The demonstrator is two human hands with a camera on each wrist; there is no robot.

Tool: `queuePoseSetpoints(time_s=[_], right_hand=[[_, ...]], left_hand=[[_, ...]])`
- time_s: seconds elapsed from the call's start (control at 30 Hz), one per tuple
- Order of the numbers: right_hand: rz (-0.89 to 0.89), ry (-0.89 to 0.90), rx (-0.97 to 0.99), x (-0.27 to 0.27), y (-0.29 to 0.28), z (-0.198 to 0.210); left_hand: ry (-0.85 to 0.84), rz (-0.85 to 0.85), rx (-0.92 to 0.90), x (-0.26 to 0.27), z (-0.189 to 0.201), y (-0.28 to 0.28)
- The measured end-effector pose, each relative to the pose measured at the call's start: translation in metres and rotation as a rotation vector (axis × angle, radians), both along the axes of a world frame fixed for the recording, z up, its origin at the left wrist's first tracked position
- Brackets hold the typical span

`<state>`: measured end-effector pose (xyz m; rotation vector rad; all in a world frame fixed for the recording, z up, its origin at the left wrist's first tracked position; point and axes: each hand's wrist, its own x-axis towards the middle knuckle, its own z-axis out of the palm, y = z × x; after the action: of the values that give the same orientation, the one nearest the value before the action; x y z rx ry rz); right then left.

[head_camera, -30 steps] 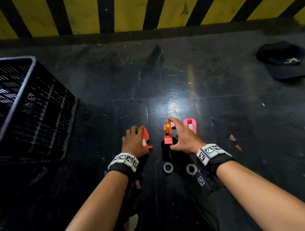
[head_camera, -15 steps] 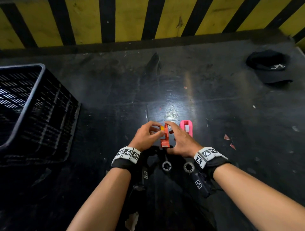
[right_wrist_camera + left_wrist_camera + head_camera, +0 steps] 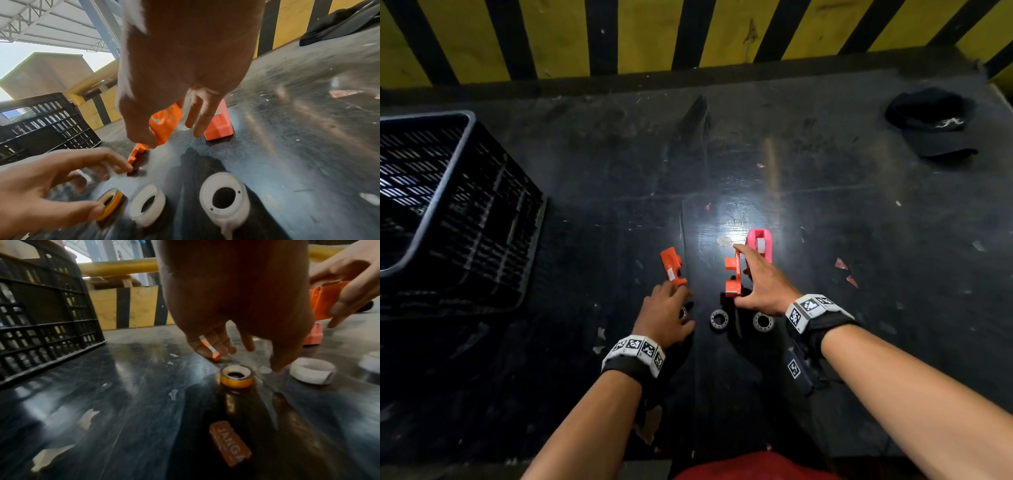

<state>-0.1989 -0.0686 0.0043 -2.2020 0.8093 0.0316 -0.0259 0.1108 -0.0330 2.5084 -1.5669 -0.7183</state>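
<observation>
My right hand [image 3: 741, 274] pinches an upright orange plastic part [image 3: 732, 278] end to end, index finger on top and thumb at its foot; the right wrist view shows the same orange part [image 3: 164, 123]. My left hand [image 3: 681, 303] hovers with loose, spread fingers over a small yellow ring [image 3: 236, 378] lying flat on the black table [image 3: 859, 342]; its thumb touches the yellow ring [image 3: 111, 201]. A second orange piece [image 3: 673, 265] lies just beyond the left fingertips. A pink piece [image 3: 758, 243] stands behind the right hand.
Two white bearing-like rings [image 3: 719, 318] [image 3: 763, 321] lie near the right wrist. A black slatted crate [image 3: 448, 212] fills the left side, a black cap [image 3: 931, 123] lies far right. A yellow-black striped wall [image 3: 688, 34] bounds the back. A small brown label [image 3: 230, 443] lies nearby.
My left hand has left the upright orange part and dropped back to the left. The yellow ring seen at the part's top now lies on the table. The right hand keeps its hold.
</observation>
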Motion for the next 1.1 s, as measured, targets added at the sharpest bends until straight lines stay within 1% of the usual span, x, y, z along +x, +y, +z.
queuePoseSetpoints(time_s=[0.07, 0.13, 0.17, 0.23, 0.33, 0.4, 0.5, 0.57, 0.63, 0.83, 0.93, 1.1], right_hand=[[-0.015, 0.009, -0.003, -0.008, 0.0, -0.002], [-0.025, 0.016, -0.007, -0.018, -0.002, -0.004], [-0.026, 0.016, -0.006, -0.022, -0.003, -0.004], [-0.023, 0.016, -0.004, -0.032, -0.004, -0.005], [0.002, 0.021, 0.004, -0.046, -0.004, -0.006], [0.013, 0.016, 0.013, -0.052, -0.004, -0.006], [0.019, -0.013, 0.034, -0.057, -0.005, -0.005], [0.034, -0.043, 0.045, -0.056, -0.006, -0.002], [0.048, -0.083, 0.048, -0.053, -0.007, 0.001], [0.085, -0.156, 0.032, -0.049, -0.016, 0.022], [0.103, -0.197, 0.062, -0.051, -0.018, 0.031], [0.118, -0.204, 0.115, -0.043, -0.015, 0.041]], left_hand=[[0.002, -0.138, -0.033, -0.011, 0.002, -0.008], [0.047, -0.249, -0.003, -0.025, 0.002, -0.017], [0.059, -0.279, 0.021, -0.032, 0.0, -0.021], [0.076, -0.28, 0.046, -0.044, -0.004, -0.027], [0.172, -0.178, -0.016, -0.053, -0.007, -0.033], [0.269, -0.036, -0.099, -0.051, -0.004, -0.038], [0.538, 0.243, -0.26, -0.044, 0.011, -0.05], [0.715, 0.353, -0.341, -0.042, 0.024, -0.06], [0.828, 0.422, -0.393, -0.043, 0.038, -0.066], [0.915, 0.416, -0.445, -0.053, 0.056, -0.07], [0.972, 0.42, -0.449, -0.055, 0.063, -0.068], [0.967, 0.408, -0.46, -0.046, 0.071, -0.065]])
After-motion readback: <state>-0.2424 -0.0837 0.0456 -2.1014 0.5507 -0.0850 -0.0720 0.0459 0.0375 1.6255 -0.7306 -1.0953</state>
